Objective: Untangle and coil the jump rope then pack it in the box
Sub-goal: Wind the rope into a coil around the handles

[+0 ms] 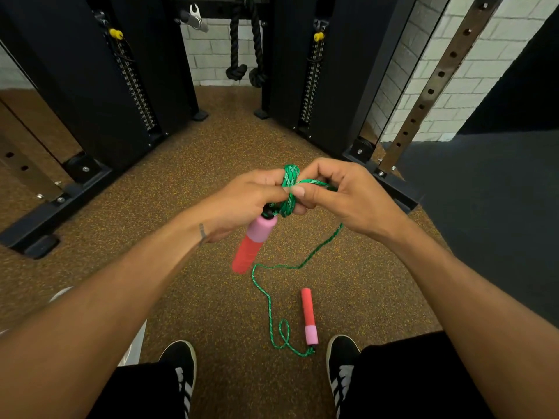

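Note:
A green jump rope is wound in several loops (pixel 289 189) held between both hands at chest height. My left hand (pixel 242 204) grips the coil, and one pink-and-red foam handle (pixel 252 246) hangs down below it. My right hand (pixel 341 198) pinches a strand of the rope beside the coil. From there the loose rope (pixel 269 300) trails down to the floor and ends at the second pink-and-red handle (pixel 309 316), which lies between my feet. No box shows clearly in view.
I stand on brown speckled rubber flooring. Black cable-machine columns (pixel 127 86) and their base rails (pixel 57 204) flank the front. A black battle-type rope (pixel 245 55) hangs ahead. A white object (pixel 133 343) sits at the lower left, half hidden by my arm.

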`<state>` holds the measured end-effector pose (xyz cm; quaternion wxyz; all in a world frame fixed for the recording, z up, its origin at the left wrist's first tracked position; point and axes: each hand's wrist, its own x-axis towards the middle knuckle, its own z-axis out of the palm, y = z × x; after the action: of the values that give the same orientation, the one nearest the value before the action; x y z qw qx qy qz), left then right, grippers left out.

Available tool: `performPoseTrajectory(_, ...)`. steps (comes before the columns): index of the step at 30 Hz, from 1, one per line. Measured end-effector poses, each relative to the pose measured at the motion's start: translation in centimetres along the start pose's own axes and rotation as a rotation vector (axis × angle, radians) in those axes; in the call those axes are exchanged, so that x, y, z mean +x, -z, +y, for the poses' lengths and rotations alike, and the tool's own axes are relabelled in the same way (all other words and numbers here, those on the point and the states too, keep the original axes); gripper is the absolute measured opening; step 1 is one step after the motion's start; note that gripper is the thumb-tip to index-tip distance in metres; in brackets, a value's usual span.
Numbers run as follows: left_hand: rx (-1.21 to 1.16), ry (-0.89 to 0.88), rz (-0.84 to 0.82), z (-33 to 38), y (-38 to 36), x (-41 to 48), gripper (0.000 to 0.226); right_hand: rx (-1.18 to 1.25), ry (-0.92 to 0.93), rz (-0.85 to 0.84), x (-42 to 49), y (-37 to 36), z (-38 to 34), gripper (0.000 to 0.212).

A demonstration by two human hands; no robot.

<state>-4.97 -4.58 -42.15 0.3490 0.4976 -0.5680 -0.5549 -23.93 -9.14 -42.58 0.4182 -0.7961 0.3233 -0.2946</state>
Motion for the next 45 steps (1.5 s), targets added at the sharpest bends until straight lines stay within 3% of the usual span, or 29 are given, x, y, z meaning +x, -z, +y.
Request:
performPoseTrajectory(5,0.045,-0.002,-0.07,0.0,0.3,-0.1,0.042,-0.056,0.023,0.006,0.2,-0.1,0.5,0.015)
performPoseTrajectory(12,0.108,-0.023,-0.205,0.0,0.1,0.0,0.031,-0.076,0.063,0.144,0.4,0.1,0.7,0.013)
performPoseTrajectory(18,0.058,-0.007,-0.305,0.0,-0.2,-0.2,0.038,-0.007,-0.053,0.145,0.5,0.9,1.0,0.006)
performPoseTrajectory(32,-0.082,-0.02,-0.336,-0.1,0.2,-0.5,0.048,0.216,-0.27,0.017,0.7,0.8,1.3,0.019)
performPoseTrajectory(38,-0.153,-0.022,-0.332,0.2,-0.2,-0.6,0.061,0.394,-0.294,0.039,1.0,0.8,1.8,0.027)
performPoseTrajectory(45,-0.178,-0.002,-0.348,0.4,-0.1,-0.6,0.059,0.491,-0.344,-0.01,1.0,0.4,2.6,0.036)
